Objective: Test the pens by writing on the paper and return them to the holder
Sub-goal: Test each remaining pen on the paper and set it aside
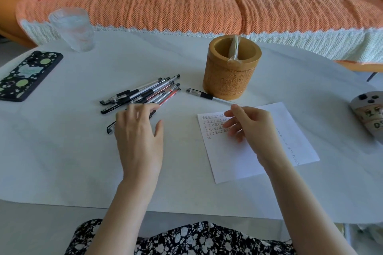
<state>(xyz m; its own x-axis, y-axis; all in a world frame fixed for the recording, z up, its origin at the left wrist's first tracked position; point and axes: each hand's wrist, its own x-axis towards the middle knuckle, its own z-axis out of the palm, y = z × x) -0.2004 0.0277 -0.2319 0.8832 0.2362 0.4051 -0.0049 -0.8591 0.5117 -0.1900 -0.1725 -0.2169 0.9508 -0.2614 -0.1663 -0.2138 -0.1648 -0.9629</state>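
Several capped gel pens [143, 93] lie in a loose pile on the white table, left of centre. My left hand [138, 130] hovers over the near end of the pile, fingers spread, covering part of one black pen [110, 127]. One more black pen [200, 94] lies alone against the base of the carved bamboo holder [231, 72], which stands upright with a plastic-wrapped item inside. The white paper [228, 157] with rows of written marks lies to the right. My right hand [248, 124] floats above its top, fingers loosely curled, holding nothing.
A phone in a dark patterned case [27, 76] lies at the left edge. A clear glass [72, 29] stands at the back left. A grey controller-like object [369, 114] sits at the right edge. An orange-covered sofa [186, 2] runs behind the table.
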